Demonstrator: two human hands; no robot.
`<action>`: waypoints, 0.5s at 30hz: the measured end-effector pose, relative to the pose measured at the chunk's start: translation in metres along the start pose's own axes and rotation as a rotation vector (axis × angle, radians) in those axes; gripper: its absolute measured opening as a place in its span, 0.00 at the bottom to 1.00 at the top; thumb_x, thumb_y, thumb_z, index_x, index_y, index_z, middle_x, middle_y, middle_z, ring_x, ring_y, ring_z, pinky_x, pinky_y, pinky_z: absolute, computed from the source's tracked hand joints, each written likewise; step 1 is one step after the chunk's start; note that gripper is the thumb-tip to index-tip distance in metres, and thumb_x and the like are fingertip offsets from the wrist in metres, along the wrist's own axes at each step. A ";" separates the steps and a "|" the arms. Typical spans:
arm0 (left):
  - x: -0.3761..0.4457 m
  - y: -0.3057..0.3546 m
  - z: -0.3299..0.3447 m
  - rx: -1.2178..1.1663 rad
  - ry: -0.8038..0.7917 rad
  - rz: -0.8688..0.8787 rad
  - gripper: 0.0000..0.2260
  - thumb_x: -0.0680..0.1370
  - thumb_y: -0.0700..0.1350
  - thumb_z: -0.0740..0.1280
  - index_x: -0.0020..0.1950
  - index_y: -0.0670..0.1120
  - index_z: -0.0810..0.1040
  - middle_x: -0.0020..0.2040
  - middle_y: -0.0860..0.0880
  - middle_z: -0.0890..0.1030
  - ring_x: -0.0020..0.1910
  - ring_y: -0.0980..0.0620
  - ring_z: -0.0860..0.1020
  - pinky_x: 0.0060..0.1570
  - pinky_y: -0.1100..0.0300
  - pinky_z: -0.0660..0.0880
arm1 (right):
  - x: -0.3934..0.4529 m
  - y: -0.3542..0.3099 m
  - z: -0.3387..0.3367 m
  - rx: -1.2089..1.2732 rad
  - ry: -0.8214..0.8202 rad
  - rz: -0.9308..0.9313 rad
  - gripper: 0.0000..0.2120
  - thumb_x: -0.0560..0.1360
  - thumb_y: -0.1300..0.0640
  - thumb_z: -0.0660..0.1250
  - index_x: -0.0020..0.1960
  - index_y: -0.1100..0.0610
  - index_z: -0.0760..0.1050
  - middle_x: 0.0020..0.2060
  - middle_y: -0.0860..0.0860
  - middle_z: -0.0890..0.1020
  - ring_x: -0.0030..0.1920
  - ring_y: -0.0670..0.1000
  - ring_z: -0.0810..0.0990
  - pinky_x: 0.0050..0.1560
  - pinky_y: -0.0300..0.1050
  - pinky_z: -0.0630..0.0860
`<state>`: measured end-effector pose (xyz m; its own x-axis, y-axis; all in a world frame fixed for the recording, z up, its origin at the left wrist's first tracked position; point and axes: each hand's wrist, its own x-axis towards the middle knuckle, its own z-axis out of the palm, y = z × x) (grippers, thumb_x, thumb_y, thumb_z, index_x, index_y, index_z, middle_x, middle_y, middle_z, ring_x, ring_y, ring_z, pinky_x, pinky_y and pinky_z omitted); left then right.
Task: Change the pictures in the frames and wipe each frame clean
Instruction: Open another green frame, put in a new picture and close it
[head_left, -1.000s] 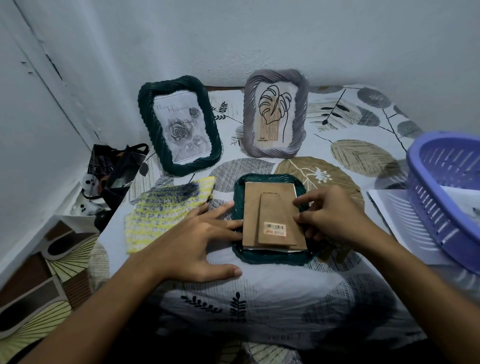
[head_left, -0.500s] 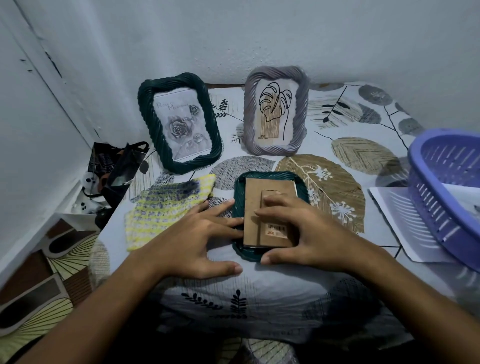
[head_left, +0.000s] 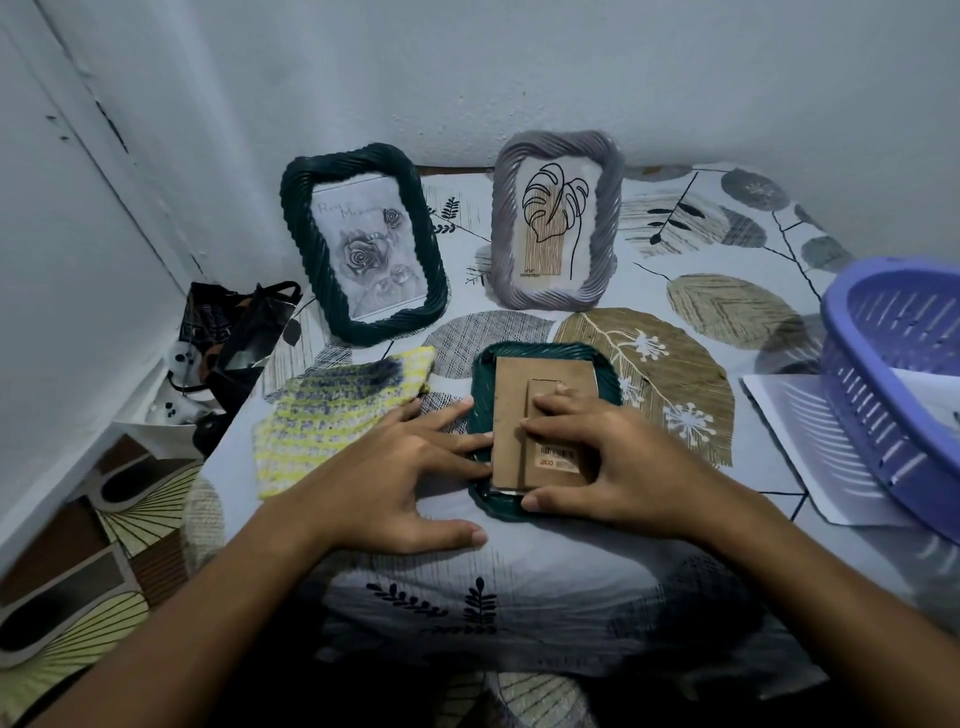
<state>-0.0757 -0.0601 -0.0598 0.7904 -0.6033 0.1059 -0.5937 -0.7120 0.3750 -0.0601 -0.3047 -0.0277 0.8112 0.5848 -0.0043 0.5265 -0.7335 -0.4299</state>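
A dark green frame (head_left: 545, 353) lies face down in the middle of the table, its brown cardboard back (head_left: 511, 405) facing up. My right hand (head_left: 613, 462) lies flat on that back, fingers straight, pressing on it, thumb at the frame's near edge. My left hand (head_left: 395, 478) rests spread on the cloth, its fingertips touching the frame's left edge. A second dark green frame (head_left: 358, 244) with a rose drawing and a grey frame (head_left: 556, 218) with a leaf drawing stand against the wall. A yellow and blue wiping cloth (head_left: 332, 415) lies left of my left hand.
A purple plastic basket (head_left: 898, 384) stands at the right edge on white paper sheets (head_left: 789, 431). The patterned tablecloth (head_left: 691, 364) covers the table. A dark bag (head_left: 234, 332) and small items sit in the gap at the left wall.
My right hand moved from the frame's right edge onto the cardboard back and now presses flat on it. My left hand has stayed at the frame's left edge.
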 end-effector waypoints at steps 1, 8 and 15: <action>0.000 0.000 0.001 -0.003 0.032 0.009 0.28 0.70 0.69 0.64 0.64 0.56 0.78 0.71 0.60 0.69 0.76 0.62 0.52 0.75 0.45 0.52 | 0.000 0.000 0.000 -0.008 -0.002 0.000 0.36 0.68 0.36 0.70 0.72 0.46 0.66 0.75 0.45 0.61 0.75 0.44 0.56 0.69 0.39 0.55; 0.003 -0.001 0.004 0.014 0.219 0.026 0.27 0.70 0.65 0.68 0.61 0.50 0.81 0.63 0.55 0.79 0.71 0.60 0.66 0.70 0.46 0.66 | 0.001 0.001 0.002 -0.030 0.002 -0.019 0.37 0.68 0.36 0.70 0.72 0.47 0.66 0.75 0.45 0.62 0.75 0.45 0.55 0.70 0.39 0.55; 0.011 0.002 0.008 0.072 0.096 0.019 0.33 0.69 0.72 0.62 0.66 0.52 0.77 0.70 0.58 0.72 0.76 0.60 0.55 0.74 0.46 0.53 | 0.000 0.011 0.002 0.070 -0.079 0.009 0.38 0.67 0.33 0.68 0.72 0.46 0.66 0.75 0.44 0.60 0.75 0.44 0.56 0.73 0.47 0.58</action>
<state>-0.0691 -0.0710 -0.0654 0.7875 -0.5824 0.2014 -0.6154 -0.7265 0.3056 -0.0548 -0.3124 -0.0341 0.7919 0.6056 -0.0788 0.4977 -0.7148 -0.4912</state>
